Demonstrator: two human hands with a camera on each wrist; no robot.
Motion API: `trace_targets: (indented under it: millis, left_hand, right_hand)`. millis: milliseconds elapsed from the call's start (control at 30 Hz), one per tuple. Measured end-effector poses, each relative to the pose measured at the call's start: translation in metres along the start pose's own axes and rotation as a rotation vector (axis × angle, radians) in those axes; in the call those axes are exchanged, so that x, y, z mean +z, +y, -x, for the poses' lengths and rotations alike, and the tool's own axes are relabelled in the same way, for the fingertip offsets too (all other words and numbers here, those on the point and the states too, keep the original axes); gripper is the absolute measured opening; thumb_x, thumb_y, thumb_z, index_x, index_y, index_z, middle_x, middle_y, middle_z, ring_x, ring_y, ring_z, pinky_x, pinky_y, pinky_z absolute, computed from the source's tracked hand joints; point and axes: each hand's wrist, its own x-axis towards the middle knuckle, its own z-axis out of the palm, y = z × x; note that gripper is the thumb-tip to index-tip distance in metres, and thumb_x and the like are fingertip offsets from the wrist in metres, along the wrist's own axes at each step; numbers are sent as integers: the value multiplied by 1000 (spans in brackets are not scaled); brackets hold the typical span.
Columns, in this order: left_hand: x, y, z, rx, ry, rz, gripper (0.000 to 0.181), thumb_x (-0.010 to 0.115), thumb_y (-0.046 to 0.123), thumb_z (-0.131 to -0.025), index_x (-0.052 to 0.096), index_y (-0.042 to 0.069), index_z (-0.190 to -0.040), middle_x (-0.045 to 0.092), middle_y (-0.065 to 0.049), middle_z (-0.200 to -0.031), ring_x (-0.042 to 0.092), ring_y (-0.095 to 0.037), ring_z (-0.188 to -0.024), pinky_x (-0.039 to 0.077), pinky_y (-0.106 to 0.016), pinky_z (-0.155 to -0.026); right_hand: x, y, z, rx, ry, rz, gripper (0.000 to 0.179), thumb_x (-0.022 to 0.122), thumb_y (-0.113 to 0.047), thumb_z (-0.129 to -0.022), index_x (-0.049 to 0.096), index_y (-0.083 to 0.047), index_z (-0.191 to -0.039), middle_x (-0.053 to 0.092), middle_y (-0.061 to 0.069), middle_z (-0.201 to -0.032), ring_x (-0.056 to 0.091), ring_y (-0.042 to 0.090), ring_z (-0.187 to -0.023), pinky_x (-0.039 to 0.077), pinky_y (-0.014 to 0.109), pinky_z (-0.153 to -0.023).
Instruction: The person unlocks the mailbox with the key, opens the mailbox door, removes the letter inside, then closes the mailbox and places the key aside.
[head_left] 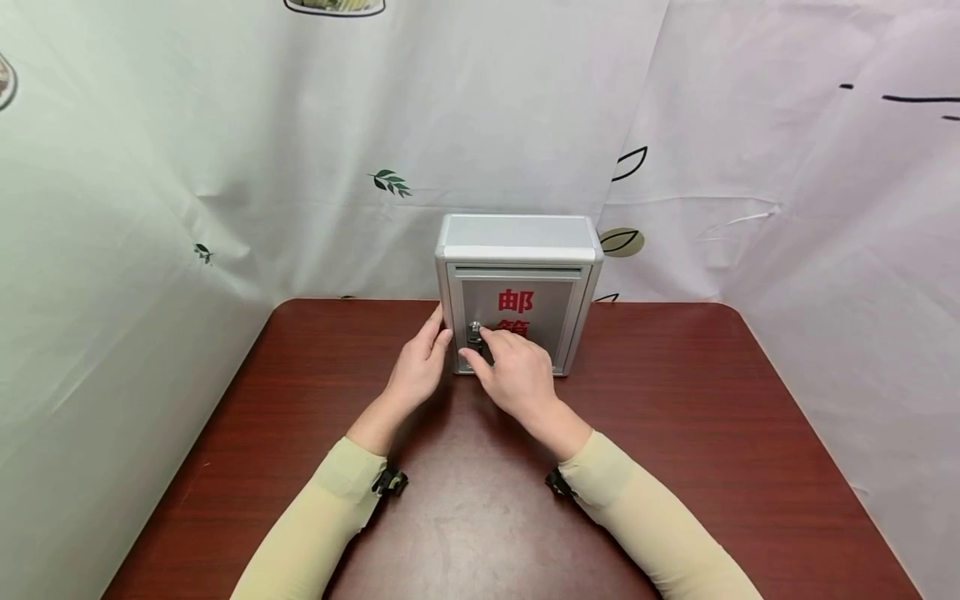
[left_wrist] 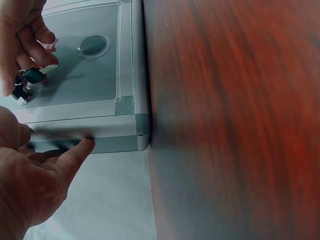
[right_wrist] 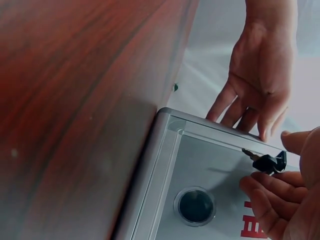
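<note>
A silver metal mailbox (head_left: 519,237) with red characters on its front stands upright at the back of the table. My left hand (head_left: 422,364) rests with extended fingers along its left side; in the left wrist view its fingertips (left_wrist: 88,143) touch the side wall. At the front, my right hand (head_left: 517,371) is beside the lock (head_left: 475,327), its thumb and index finger apart. Keys with black heads (right_wrist: 270,163) hang between thumb and fingers in the right wrist view, with a gap below the thumb. Whether a key sits in the lock is hidden.
The mailbox stands on a dark red wooden table (head_left: 675,400), close to its back edge. Pale printed curtains (head_left: 315,150) surround the table on the back and both sides. A round window (right_wrist: 195,205) sits low in the mailbox door.
</note>
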Motion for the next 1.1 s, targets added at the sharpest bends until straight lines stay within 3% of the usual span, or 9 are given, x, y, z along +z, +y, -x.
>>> trace_targets:
  millis: [367,1100]
  left_hand:
    - [3,-1,-1,-3,4,3,58,49,27,-121,34,17,-177,44,-11,-174,47,-35,-156,41,-58,-125]
    - [-1,-2,1,4,9,0,59,51,29,-121,37,16,-176,49,-13,-171,51,-37,-154,42,-59,-123]
  right_hand:
    - [3,0,-4,16,38,19,38,89,-35,-98,85,0,-113,84,12,-99,82,29,-84,66,45,-68]
    - [7,-4,-3,112,45,-85,30,88,-30,-98,84,-1,-105,82,11,-92,79,30,-76,63,47,-63]
